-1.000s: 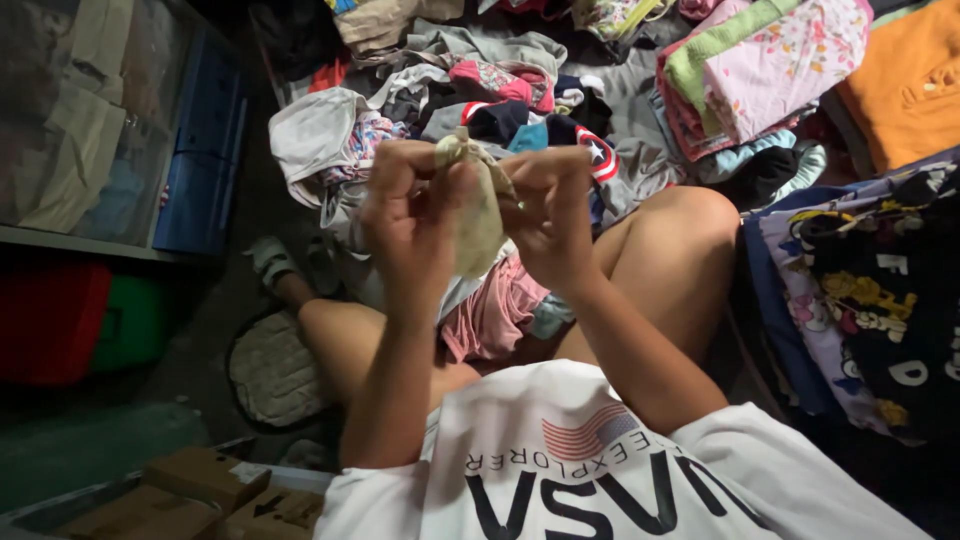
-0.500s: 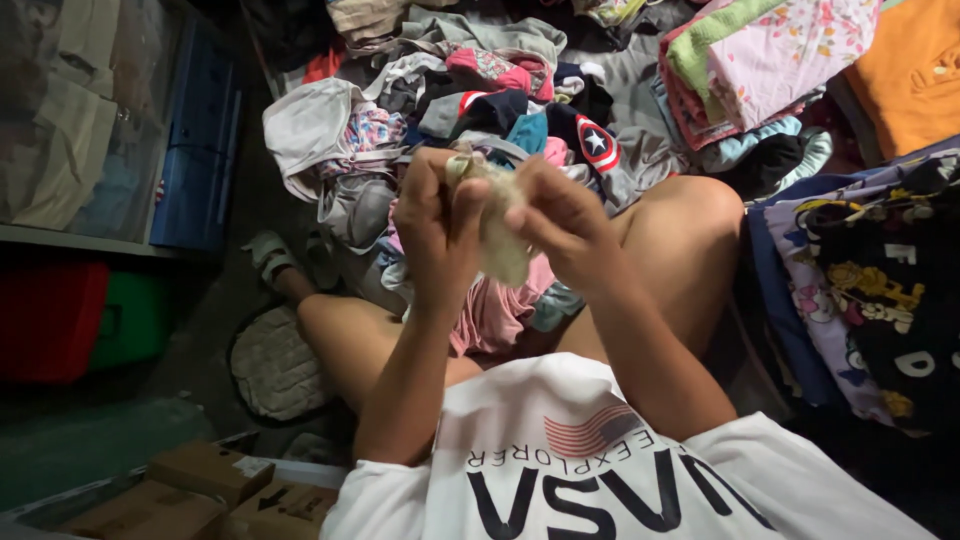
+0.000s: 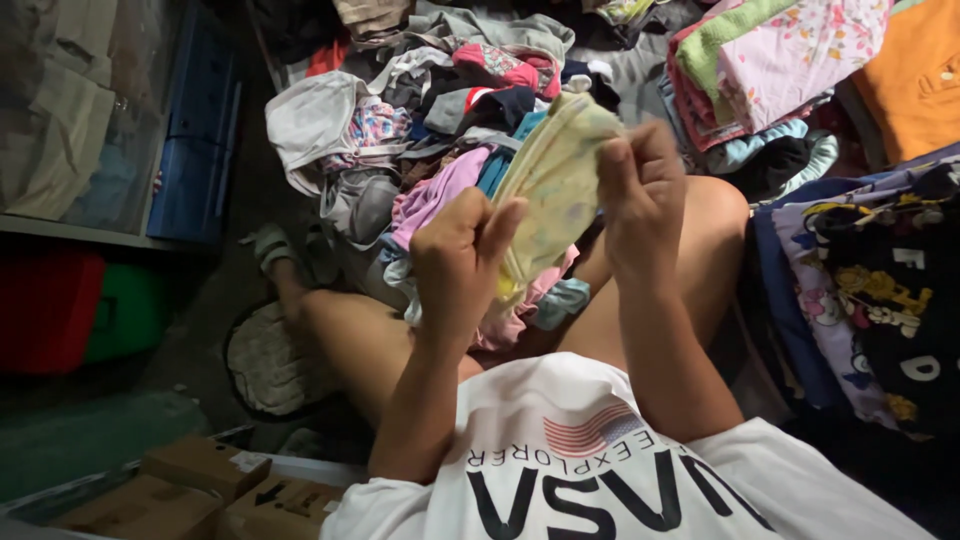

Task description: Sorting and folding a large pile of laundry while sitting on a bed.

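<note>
A small pale yellow printed garment (image 3: 553, 185) is stretched out flat between both my hands, above my bent knees. My left hand (image 3: 462, 262) grips its lower edge, thumb on the front of the cloth. My right hand (image 3: 640, 190) pinches its upper right edge. Under the garment, a pink cloth (image 3: 440, 195) lies over my lap. Beyond it spreads a loose heap of mixed clothes (image 3: 440, 95) on the floor.
Folded stacks sit at the upper right: pink floral and green cloths (image 3: 775, 60), an orange one (image 3: 915, 80). A dark cartoon-print garment (image 3: 870, 290) lies at right. Blue drawers (image 3: 195, 140) and red and green bins (image 3: 80, 320) stand left. Cardboard boxes (image 3: 200, 485) sit near left.
The garment was bunched up between my hands; now it is spread open and flat. My right hand moved up and right, my left hand dropped a little.
</note>
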